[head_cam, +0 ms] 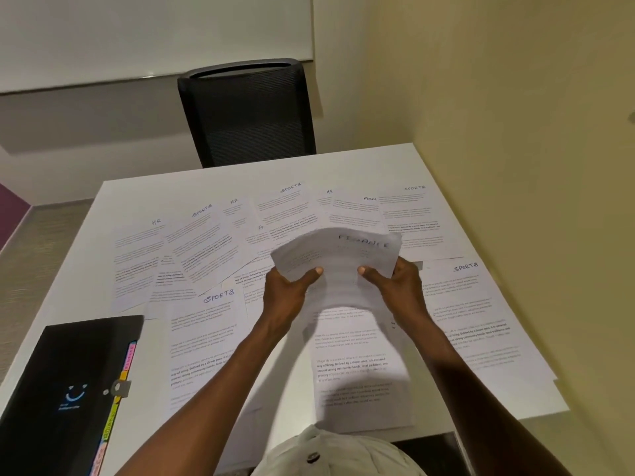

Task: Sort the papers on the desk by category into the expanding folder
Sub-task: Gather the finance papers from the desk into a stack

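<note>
Both hands are raised above the middle of the white desk (343, 166) and share one small stack of papers (338, 255), whose top sheet carries the handwritten word FINANCE, blurred but readable. The left hand (292, 290) grips the stack's left edge with the thumb on top and the fingers curled underneath; the right hand (395, 285) grips the right edge the same way, thumb pressed onto the page. The stack bows between them and hangs clear of the loose sheets below. Those loose sheets (206, 255) cover most of the desk in overlapping rows, headed by hand with HR, SPORTS or ADM, and one large printed page (357, 369) lies directly under the forearms. The black expanding folder (68, 383) lies closed at the near left corner of the desk, well apart from the left hand, with coloured index tabs (120, 379) along its right edge. A black mesh chair (245, 111) stands at the far side of the desk.
</note>
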Motion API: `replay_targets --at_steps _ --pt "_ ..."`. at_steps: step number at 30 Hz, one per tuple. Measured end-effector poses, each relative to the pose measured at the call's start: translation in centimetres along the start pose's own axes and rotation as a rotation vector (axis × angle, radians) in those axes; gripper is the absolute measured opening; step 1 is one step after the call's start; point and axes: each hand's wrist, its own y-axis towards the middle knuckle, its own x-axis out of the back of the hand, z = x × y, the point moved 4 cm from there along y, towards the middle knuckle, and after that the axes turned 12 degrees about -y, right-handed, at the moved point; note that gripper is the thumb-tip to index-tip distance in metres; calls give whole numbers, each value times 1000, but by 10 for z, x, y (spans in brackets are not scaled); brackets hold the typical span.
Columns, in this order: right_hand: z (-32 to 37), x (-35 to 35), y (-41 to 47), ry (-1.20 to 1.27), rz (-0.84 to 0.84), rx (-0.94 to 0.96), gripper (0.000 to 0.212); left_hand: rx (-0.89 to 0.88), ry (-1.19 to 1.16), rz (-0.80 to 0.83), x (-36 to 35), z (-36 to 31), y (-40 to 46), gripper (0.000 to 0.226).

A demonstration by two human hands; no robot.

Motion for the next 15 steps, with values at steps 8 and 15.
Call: replay_targets --at_steps 8,15 --pt "-58 -26 -7 -98 70 -188 49 139 84 -14 9 44 -10 42" --pt "-15 -2 8 -71 36 -9 34 13 214 115 2 -5 9 33"
